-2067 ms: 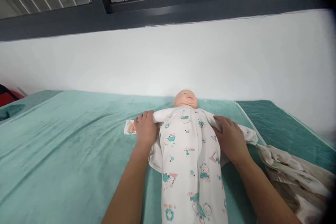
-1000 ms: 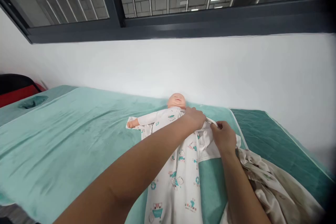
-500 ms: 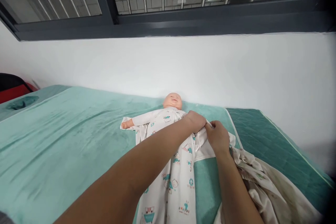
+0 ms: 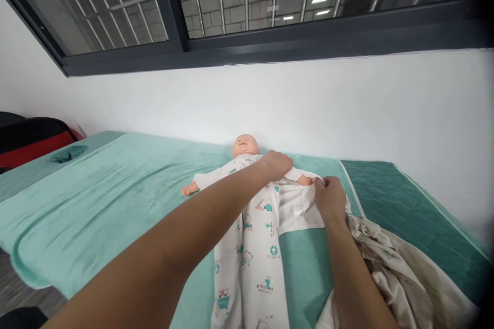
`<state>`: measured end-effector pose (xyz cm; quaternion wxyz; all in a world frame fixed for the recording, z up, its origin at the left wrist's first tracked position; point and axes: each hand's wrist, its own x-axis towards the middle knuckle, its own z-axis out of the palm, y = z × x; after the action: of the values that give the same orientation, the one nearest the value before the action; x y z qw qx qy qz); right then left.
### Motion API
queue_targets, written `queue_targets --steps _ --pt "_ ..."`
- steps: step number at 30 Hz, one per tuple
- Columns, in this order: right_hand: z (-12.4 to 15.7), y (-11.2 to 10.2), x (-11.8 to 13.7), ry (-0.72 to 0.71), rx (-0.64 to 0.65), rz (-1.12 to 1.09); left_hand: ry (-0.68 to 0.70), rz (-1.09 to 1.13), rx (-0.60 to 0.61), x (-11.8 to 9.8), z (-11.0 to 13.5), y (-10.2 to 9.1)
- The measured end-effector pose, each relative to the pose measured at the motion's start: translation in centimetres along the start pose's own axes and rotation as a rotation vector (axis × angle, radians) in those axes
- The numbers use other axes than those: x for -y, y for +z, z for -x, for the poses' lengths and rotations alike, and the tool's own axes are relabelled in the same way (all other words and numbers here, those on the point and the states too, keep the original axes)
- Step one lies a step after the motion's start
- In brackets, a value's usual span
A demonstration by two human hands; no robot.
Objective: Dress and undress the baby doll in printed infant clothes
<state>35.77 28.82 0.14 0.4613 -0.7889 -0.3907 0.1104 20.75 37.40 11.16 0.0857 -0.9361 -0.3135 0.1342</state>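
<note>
A baby doll (image 4: 245,145) lies on its back on a teal towel (image 4: 108,190), dressed in a white garment (image 4: 250,247) printed with small teal animals. My left hand (image 4: 276,163) reaches across the doll and rests curled on its chest near the far shoulder. My right hand (image 4: 329,197) pinches the white edge of the garment flap beside the doll's bare far arm (image 4: 304,180), which pokes out of the cloth. The doll's other arm (image 4: 196,184) lies stretched out on the towel.
A crumpled beige cloth (image 4: 397,272) lies on the bed at the right. A darker green quilted cover (image 4: 409,200) shows beyond the towel's edge. A white wall and a barred window (image 4: 231,0) stand behind; a red and black object (image 4: 31,139) sits at the far left.
Both hands moved from the doll's two sides to its right shoulder. The garment flap has been pulled open there and the doll's bare arm now shows.
</note>
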Motion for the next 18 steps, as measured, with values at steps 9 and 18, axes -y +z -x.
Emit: queue_targets --steps 9,18 --pt "-1.0 0.0 -1.0 0.094 -0.014 -0.16 -0.052 -0.007 -0.013 1.1 1.9 -0.4" --pt "-1.0 0.4 -0.9 0.095 0.049 -0.698 -0.021 0.094 0.004 -0.4 1.3 0.2"
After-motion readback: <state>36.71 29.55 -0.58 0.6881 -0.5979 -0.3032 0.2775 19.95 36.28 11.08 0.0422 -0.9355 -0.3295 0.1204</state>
